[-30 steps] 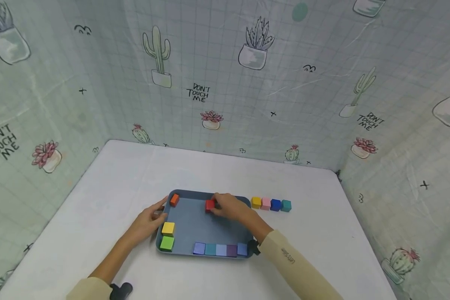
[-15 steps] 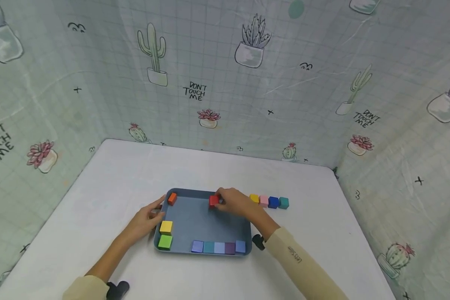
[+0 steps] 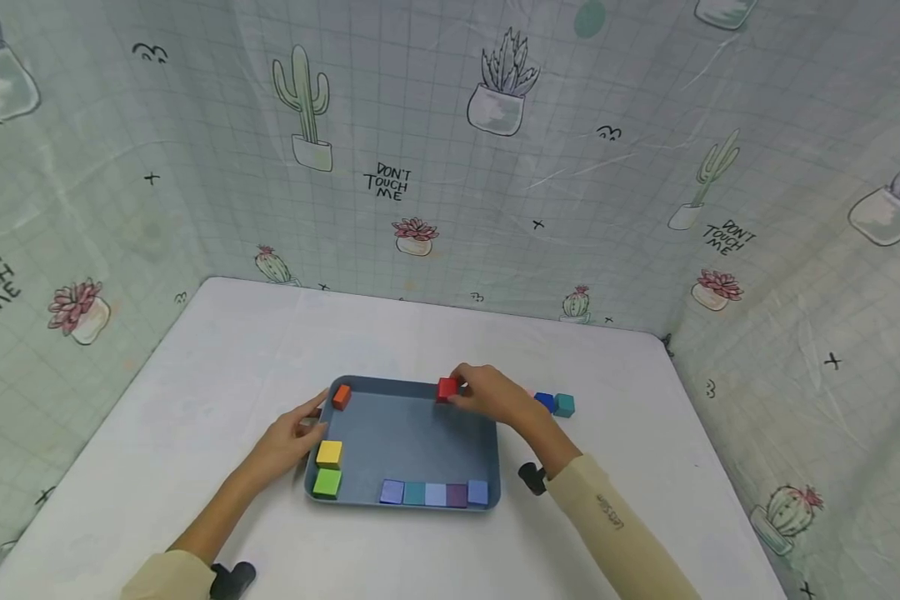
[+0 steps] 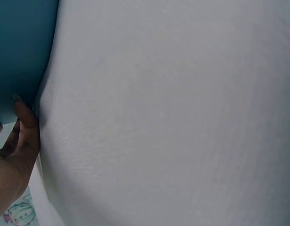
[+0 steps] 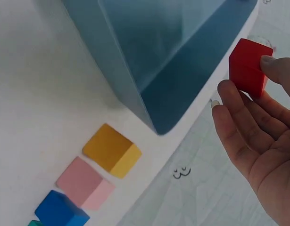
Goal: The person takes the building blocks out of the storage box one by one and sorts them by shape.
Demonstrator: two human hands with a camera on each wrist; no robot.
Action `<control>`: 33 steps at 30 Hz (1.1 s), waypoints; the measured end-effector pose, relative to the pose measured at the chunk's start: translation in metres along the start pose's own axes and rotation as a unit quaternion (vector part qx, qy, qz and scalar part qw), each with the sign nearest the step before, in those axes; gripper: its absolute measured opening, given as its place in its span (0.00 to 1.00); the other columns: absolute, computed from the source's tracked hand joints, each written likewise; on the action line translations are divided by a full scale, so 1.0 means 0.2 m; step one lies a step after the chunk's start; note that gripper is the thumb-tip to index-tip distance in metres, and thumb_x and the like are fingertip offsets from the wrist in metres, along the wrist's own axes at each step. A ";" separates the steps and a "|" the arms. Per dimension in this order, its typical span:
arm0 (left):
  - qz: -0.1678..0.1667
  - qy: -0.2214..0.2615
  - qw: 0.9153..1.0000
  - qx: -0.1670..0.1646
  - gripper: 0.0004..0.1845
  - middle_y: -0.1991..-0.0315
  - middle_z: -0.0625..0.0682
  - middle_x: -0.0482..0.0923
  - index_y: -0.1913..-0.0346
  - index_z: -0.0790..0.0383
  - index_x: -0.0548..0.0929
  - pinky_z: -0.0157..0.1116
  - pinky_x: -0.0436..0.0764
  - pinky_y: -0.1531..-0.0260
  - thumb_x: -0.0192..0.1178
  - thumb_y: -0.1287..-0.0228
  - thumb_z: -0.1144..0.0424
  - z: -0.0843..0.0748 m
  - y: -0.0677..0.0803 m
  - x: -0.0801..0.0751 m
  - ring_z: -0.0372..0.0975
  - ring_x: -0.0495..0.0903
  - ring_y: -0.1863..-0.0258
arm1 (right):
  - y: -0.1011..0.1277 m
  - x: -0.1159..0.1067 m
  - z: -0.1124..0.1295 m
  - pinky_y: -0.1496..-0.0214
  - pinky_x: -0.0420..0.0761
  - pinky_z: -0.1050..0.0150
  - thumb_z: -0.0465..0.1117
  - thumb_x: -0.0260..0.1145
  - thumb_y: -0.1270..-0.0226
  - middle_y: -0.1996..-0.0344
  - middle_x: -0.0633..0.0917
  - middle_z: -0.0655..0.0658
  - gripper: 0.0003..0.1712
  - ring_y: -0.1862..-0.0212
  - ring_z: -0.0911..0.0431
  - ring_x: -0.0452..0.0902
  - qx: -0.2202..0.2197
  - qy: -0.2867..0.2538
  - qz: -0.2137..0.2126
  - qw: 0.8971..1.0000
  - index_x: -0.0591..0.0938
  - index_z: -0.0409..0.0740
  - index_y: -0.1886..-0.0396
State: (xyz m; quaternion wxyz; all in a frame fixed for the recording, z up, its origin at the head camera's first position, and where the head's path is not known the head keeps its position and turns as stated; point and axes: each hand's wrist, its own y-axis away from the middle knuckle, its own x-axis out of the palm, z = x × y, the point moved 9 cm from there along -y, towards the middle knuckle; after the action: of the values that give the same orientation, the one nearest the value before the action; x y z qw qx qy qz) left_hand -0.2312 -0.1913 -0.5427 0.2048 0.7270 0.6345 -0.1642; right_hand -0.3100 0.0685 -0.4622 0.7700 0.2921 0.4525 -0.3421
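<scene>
My right hand pinches a red cube at the far rim of a blue-grey tray, right of its middle. In the right wrist view the thumb and fingers hold the red cube beyond the tray wall. My left hand touches the tray's outer left side with thumb and fingers spread. Inside the tray lie an orange block in the far left corner, a yellow cube and a green cube on the left, and a row of blue, teal and purple cubes along the near edge.
Right of the tray, a row holds a yellow cube, a pink cube, a blue cube and a teal cube. My right arm partly hides it in the head view. A cactus-print sheet encloses the white table.
My right hand has carried the red cube right and toward the tray's far rim. The left hand and the tray have kept their place, apart from a slight shift of the head view.
</scene>
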 end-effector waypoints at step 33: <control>-0.008 -0.002 1.000 0.011 0.31 0.39 0.70 0.66 0.28 0.56 0.59 0.41 0.77 0.60 0.54 0.32 0.63 0.01 0.00 0.00 0.51 0.76 0.53 | 0.20 -0.23 -0.41 0.53 0.78 0.59 0.39 0.64 0.36 0.54 0.81 0.45 0.20 0.54 0.51 0.77 0.100 -0.083 -0.050 0.990 0.76 0.40 0.44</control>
State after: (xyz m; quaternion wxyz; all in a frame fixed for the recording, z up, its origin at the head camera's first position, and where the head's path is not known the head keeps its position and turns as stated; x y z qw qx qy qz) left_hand -0.2304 -0.1923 -0.5447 0.1963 0.7241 0.6377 -0.1743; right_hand -0.3344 0.1668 -0.4504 0.7542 0.3151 0.3641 -0.4464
